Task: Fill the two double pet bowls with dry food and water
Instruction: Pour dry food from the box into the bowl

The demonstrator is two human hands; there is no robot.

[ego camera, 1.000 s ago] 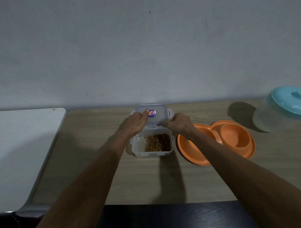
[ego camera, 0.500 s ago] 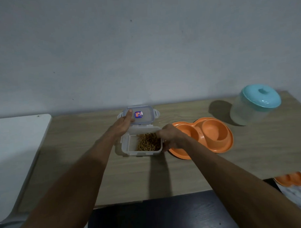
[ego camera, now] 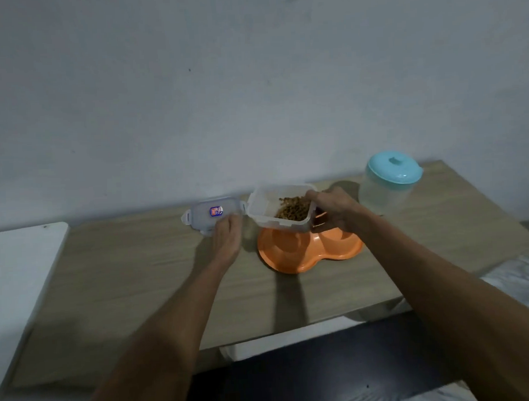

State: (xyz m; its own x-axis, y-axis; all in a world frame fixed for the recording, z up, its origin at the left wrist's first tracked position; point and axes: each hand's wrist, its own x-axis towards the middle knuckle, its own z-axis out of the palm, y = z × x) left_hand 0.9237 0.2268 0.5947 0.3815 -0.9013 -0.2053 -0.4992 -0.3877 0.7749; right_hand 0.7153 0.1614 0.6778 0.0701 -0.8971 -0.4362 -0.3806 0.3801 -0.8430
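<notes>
Right hand (ego camera: pixel 332 211) grips the clear food container (ego camera: pixel 266 206) by its right wall, fingers curled over the rim, holding it off the table (ego camera: pixel 134 280) and tilted above the orange double bowl (ego camera: pixel 292 256). Brown dry food (ego camera: pixel 293 211) lies heaped toward the container's right side (the left part of its floor shows bare). Both wells of the bowl look empty where they show. Left hand (ego camera: pixel 227 239) reaches to the lid (ego camera: pixel 209 212), which lies just left of the container with a small coloured sticker on top; its fingertips meet the lid's near edge, but whether they pinch it cannot be told. A clear jar (ego camera: pixel 383 196) with a teal top stands behind and right of the bowl, contents unclear.
</notes>
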